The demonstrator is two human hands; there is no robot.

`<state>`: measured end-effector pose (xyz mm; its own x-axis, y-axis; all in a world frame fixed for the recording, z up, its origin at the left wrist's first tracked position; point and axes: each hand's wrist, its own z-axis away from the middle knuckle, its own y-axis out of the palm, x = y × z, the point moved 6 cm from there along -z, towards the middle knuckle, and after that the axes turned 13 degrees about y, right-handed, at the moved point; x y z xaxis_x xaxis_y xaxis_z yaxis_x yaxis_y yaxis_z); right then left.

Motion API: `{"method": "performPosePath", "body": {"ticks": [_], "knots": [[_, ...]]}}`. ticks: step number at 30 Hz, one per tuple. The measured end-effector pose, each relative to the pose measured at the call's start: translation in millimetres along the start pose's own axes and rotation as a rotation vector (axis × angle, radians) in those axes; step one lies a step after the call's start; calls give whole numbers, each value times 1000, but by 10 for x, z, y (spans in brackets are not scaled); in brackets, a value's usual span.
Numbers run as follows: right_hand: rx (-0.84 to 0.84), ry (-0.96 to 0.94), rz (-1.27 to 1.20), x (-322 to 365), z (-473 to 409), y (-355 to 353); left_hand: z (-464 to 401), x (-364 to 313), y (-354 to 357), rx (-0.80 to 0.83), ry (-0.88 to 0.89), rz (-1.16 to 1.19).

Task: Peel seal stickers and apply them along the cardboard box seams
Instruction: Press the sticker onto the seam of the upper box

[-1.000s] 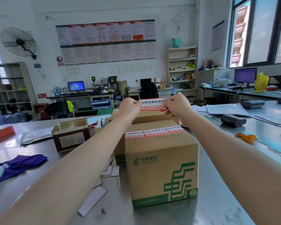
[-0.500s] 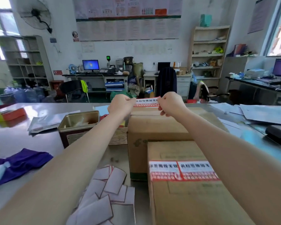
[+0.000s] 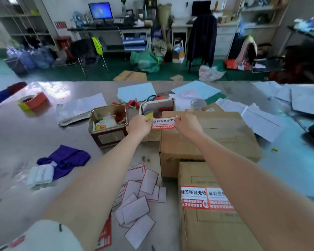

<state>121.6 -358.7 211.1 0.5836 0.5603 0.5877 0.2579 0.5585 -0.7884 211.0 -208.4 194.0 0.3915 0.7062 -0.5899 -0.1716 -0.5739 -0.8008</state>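
Near box (image 3: 207, 223) cut by bottom edge; right arm hides its stickers' (image 3: 205, 197) end; shelves (image 3: 24, 20) probably too blurred.

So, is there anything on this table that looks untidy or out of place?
Yes. White backing papers lie in a loose, overlapping heap on the table beside the near box, left where they fell. A purple cloth lies crumpled to their left. Both hands hold a sticker flat, not askew.

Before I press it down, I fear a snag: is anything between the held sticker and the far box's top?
Nothing visible: the seal sticker, pinched by left hand and right hand, hangs over the far cardboard box edge.
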Motion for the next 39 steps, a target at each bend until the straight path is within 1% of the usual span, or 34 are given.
{"method": "performPosePath", "body": {"ticks": [5, 13, 21, 30, 39], "knots": [[2, 26, 0, -130, 3, 137, 16, 126, 175, 42, -22, -23], [-33, 11, 43, -176, -148, 214, -81, 199, 294, 13, -19, -8], [-56, -6, 66, -186, -209, 211, -155, 258, 402, 20, -18, 32], [-95, -15, 91, -245, -253, 276, -139, 266, 438, 22, -3, 12], [-142, -31, 56, -278, -218, 273, -133, 255, 481, 40, 6, 8]]}}
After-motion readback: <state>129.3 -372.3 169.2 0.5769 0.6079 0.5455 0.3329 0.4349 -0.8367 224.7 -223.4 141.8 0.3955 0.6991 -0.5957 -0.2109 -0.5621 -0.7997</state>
